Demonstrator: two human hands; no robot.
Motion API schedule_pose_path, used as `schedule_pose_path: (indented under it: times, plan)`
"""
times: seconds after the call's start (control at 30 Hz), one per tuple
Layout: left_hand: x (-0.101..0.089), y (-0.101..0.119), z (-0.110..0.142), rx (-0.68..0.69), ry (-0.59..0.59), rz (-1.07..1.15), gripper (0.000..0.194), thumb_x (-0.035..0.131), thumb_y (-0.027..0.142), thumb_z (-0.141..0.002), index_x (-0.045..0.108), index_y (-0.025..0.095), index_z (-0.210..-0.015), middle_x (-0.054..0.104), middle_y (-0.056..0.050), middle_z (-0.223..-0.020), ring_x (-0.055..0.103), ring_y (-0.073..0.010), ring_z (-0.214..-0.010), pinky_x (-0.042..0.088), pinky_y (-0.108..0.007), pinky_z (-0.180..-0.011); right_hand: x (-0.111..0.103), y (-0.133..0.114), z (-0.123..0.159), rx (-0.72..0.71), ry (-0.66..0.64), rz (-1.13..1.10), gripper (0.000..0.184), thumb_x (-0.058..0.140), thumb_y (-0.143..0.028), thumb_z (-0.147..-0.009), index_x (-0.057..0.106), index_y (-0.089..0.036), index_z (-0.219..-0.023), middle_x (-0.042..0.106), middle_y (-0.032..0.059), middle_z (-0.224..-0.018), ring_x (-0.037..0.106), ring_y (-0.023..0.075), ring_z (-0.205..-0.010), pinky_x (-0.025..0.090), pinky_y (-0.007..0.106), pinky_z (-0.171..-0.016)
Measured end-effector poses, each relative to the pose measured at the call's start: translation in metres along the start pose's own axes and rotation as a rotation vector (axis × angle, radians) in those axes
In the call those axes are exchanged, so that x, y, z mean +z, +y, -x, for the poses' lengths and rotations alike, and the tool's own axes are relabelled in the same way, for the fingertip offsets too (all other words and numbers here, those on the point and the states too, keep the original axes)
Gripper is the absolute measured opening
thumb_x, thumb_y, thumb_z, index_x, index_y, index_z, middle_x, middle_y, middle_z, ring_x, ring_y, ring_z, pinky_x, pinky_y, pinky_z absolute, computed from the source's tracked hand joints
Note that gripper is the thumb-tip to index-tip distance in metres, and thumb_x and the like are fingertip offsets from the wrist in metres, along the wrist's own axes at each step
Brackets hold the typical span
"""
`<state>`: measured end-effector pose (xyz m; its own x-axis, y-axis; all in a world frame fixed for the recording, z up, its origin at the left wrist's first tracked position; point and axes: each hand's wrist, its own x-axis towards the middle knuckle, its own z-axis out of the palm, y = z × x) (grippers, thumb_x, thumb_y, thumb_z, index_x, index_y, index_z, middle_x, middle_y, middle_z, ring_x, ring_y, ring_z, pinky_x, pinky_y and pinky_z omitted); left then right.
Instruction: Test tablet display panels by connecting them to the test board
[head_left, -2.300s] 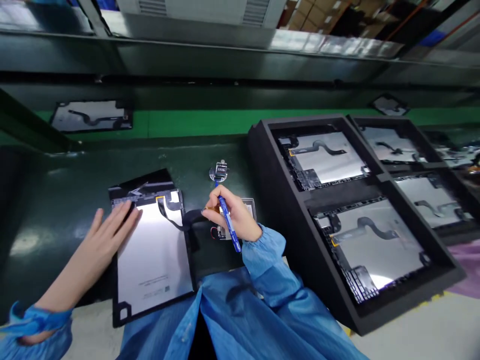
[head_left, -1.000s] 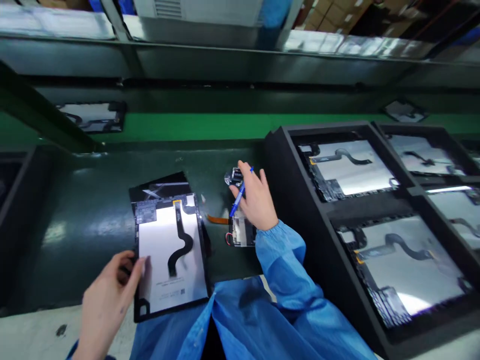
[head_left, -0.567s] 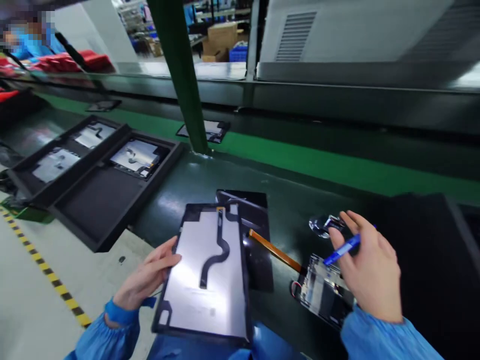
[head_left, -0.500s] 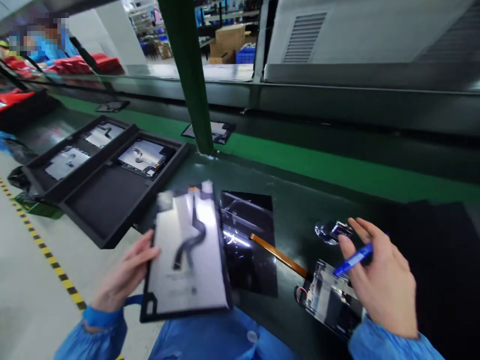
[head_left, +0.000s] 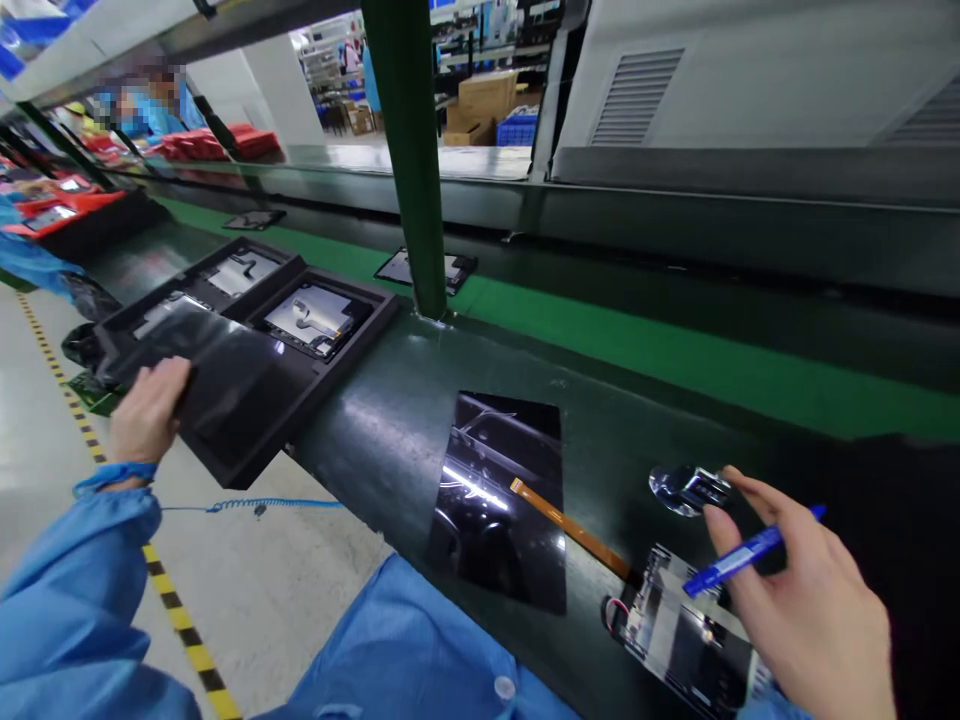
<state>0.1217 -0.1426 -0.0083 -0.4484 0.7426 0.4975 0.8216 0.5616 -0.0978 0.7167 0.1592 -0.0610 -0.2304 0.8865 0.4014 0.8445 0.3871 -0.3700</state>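
My left hand (head_left: pixel 150 412) grips a tablet-sized display panel (head_left: pixel 244 375) by its near-left edge. The panel's glossy dark face is up, and it is tilted over the black tray (head_left: pixel 371 325). A blue pen (head_left: pixel 739 560) lies across my right hand (head_left: pixel 817 590), held in the crook of the thumb. The thumb and forefinger of that hand are at a small shiny metal piece (head_left: pixel 705 488); whether they grip it I cannot tell. Below them is an open circuit-board unit (head_left: pixel 690 630), with an orange ribbon cable (head_left: pixel 574 525) running from it onto a glossy black sheet (head_left: pixel 502 450).
Silver-backed panels (head_left: pixel 311 315) lie in the tray compartments. Another panel (head_left: pixel 397 268) is on the green strip behind a green post (head_left: pixel 409 160). A coiled blue cord (head_left: pixel 277 503) hangs past the bench edge. People in blue work farther along the line.
My left hand has carried the panel left from above my lap to the tray, turning it from its silver back to its dark face. My right hand stays by the metal piece.
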Motion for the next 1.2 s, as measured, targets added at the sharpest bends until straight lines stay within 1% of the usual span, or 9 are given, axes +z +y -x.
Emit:
schedule_pose_path:
  times: [0.17, 0.37, 0.53, 0.63, 0.77, 0.87, 1.03, 1.1, 1.2]
  plan:
    - [0.033, 0.005, 0.005, 0.102, -0.183, 0.088, 0.048, 0.022, 0.025, -0.106, 0.057, 0.004, -0.132, 0.057, -0.015, -0.143, 0.052, -0.0225, -0.135, 0.041, -0.037, -0.115, -0.011, -0.012, 0.007, -0.033, 0.022, -0.127, 0.044, 0.045, -0.059, -0.095, 0.062, -0.031, -0.125, 0.073, 0.0087, -0.115, 0.072, 0.0331, -0.098, 0.061, 0.046, -0.075]
    - [0.001, 0.012, -0.033, -0.021, -0.363, -0.109, 0.051, 0.019, 0.023, -0.106, 0.055, -0.003, -0.131, 0.034, -0.031, -0.155, 0.024, -0.0433, -0.147, 0.026, -0.07, -0.112, -0.005, -0.031, 0.02, -0.241, -0.254, -0.298, 0.029, 0.055, -0.049, -0.096, 0.064, -0.031, -0.117, 0.071, 0.0047, -0.098, 0.072, 0.0245, -0.084, 0.06, 0.036, -0.07]
    - [-0.02, 0.115, -0.036, 0.273, -0.355, -0.042, 0.06, 0.029, 0.034, -0.107, 0.031, -0.011, -0.146, 0.023, -0.039, -0.155, 0.014, -0.0481, -0.149, 0.026, -0.067, -0.114, 0.021, -0.05, 0.039, -0.309, -0.404, -0.229, 0.044, 0.066, -0.036, -0.09, 0.057, -0.022, -0.131, 0.068, 0.0103, -0.101, 0.068, 0.0304, -0.094, 0.058, 0.044, -0.081]
    - [-0.01, 0.22, 0.002, 0.6, -0.307, 0.212, 0.06, 0.034, 0.042, -0.106, 0.042, -0.005, -0.143, 0.036, -0.032, -0.153, 0.026, -0.0412, -0.149, 0.03, -0.057, -0.118, 0.028, -0.055, 0.042, -0.268, -0.491, -0.344, 0.039, 0.061, -0.026, -0.092, 0.056, -0.021, -0.13, 0.07, 0.0095, -0.102, 0.067, 0.0292, -0.096, 0.054, 0.045, -0.086]
    - [0.005, 0.33, 0.07, 0.94, -0.357, 0.525, 0.095, 0.049, 0.064, -0.095, 0.017, -0.002, -0.156, 0.026, -0.028, -0.16, 0.015, -0.0369, -0.153, 0.014, -0.057, -0.125, 0.022, -0.052, 0.038, -0.065, -0.465, -0.685, 0.032, 0.06, -0.024, -0.094, 0.058, -0.023, -0.126, 0.069, 0.0037, -0.094, 0.066, 0.0198, -0.084, 0.052, 0.035, -0.083]
    - [0.008, 0.355, 0.101, 1.025, -0.378, 0.623, 0.108, 0.055, 0.074, -0.086, 0.024, -0.003, -0.155, 0.029, -0.025, -0.16, 0.019, -0.0362, -0.152, 0.003, -0.052, -0.127, 0.014, -0.048, 0.036, 0.096, -0.372, -0.943, 0.03, 0.064, -0.031, -0.093, 0.061, -0.022, -0.121, 0.064, 0.0001, -0.08, 0.062, 0.0151, -0.07, 0.051, 0.03, -0.073]
    - [0.005, 0.318, 0.126, 1.094, -0.289, 0.764, 0.047, 0.048, 0.005, -0.094, 0.05, 0.003, -0.141, 0.05, -0.019, -0.149, 0.037, -0.0314, -0.146, 0.022, -0.053, -0.125, 0.013, -0.044, 0.037, 0.175, -0.204, -1.087, 0.019, 0.061, -0.036, -0.096, 0.064, -0.019, -0.102, 0.065, -0.0001, -0.07, 0.06, 0.0136, -0.062, 0.05, 0.027, -0.063]
    - [-0.001, 0.303, 0.135, 0.959, -0.288, 0.989, 0.042, 0.051, 0.008, -0.095, 0.057, 0.009, -0.137, 0.056, -0.017, -0.144, 0.046, -0.0322, -0.14, 0.033, -0.054, -0.121, 0.013, -0.043, 0.038, 0.21, -0.127, -1.054, 0.018, 0.063, -0.037, -0.094, 0.065, -0.019, -0.095, 0.068, 0.0015, -0.073, 0.063, 0.0143, -0.065, 0.05, 0.028, -0.063]
    - [-0.012, 0.301, 0.146, 0.215, -0.228, 1.3, 0.041, 0.058, 0.018, -0.096, 0.062, 0.028, -0.135, 0.058, -0.003, -0.144, 0.049, -0.0259, -0.138, 0.04, -0.045, -0.119, 0.012, -0.042, 0.04, 0.229, -0.059, -0.987, 0.016, 0.071, -0.035, -0.09, 0.069, -0.02, -0.09, 0.069, 0.002, -0.075, 0.066, 0.0158, -0.071, 0.053, 0.03, -0.069]
